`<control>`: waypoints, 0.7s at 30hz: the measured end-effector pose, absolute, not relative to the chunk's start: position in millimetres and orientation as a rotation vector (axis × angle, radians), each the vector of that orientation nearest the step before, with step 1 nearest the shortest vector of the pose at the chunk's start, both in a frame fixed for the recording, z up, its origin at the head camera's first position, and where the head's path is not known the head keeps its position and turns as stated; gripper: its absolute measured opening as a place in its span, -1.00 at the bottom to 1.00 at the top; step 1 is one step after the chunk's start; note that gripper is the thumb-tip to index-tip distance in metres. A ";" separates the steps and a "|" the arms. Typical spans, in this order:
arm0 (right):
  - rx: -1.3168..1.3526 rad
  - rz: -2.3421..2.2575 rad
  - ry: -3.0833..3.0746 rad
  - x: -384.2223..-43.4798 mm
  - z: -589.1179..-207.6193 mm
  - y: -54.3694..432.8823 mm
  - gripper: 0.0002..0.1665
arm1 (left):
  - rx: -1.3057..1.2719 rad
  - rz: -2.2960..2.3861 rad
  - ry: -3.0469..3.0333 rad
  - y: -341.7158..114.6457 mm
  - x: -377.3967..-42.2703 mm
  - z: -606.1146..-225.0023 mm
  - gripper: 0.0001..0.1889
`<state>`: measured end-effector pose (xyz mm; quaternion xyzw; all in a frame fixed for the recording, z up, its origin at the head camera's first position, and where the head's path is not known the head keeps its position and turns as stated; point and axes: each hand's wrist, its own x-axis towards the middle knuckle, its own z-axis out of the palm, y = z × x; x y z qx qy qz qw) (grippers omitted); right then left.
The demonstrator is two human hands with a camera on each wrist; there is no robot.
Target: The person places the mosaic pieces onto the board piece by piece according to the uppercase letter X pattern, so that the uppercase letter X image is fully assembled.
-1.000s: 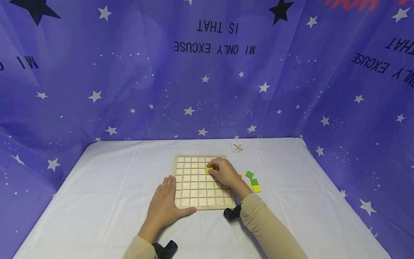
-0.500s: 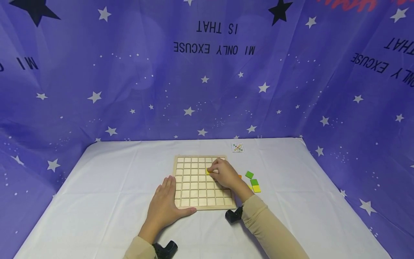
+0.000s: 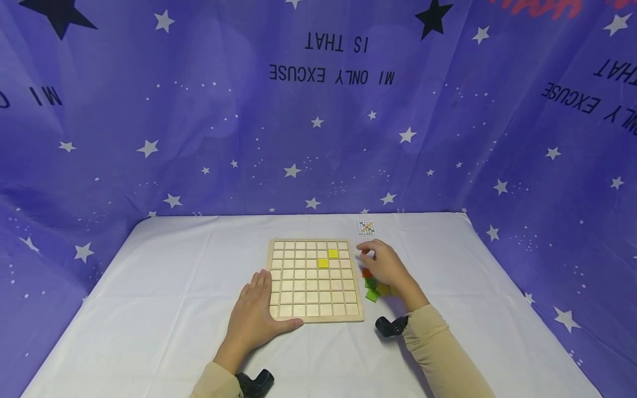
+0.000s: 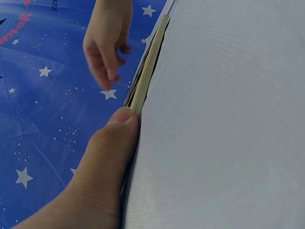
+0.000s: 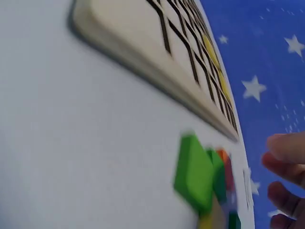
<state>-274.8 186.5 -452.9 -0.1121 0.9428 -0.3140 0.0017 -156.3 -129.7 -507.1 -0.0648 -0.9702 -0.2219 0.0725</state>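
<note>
A square wooden grid board (image 3: 304,319) lies on the white table. Two yellow tiles, a nearer one (image 3: 323,263) and a farther one (image 3: 333,254), sit in its cells, diagonal to each other. My left hand (image 3: 254,309) rests against the board's near left corner, fingers along the left side and thumb along the front edge, as the thumb (image 4: 114,124) shows in the left wrist view. Past the board's right edge, my right hand (image 3: 385,264) hovers with loosely bent fingers and holds nothing. Loose tiles, among them a green tile (image 5: 194,174), lie under and beside it, partly hidden.
A small card (image 3: 367,227) with a coloured grid pattern lies beyond the board at the right. Purple star-printed cloth (image 3: 249,110) hangs behind the table (image 3: 149,309) and along its sides. Each wrist wears a black camera.
My right hand let go of the yellow tile in its cell and moved right, over the loose tiles. The farther yellow tile came into view, and several loose tiles lie differently. My left hand stayed put.
</note>
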 end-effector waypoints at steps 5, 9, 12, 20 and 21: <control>-0.284 -0.874 2.910 -270.9 -455.1 208.1 -0.65 | -0.195 -0.660 -2.912 -129.1 -156.3 -506.7 0.51; -0.363 -0.810 2.879 -266.9 -461.0 214.6 -0.65 | -0.197 -0.661 -2.907 -129.1 -156.2 -506.6 0.51; -0.396 -0.812 2.874 -265.7 -464.6 215.1 -0.71 | -0.196 -0.668 -2.895 -128.8 -156.0 -506.7 0.50; -0.349 -0.928 2.847 -263.4 -465.3 211.2 -0.86 | -0.183 -0.654 -2.913 -129.0 -156.4 -507.6 0.52; -0.338 -0.961 2.840 -263.4 -465.6 210.7 -0.86 | -0.184 -0.650 -2.915 -129.0 -156.5 -507.8 0.53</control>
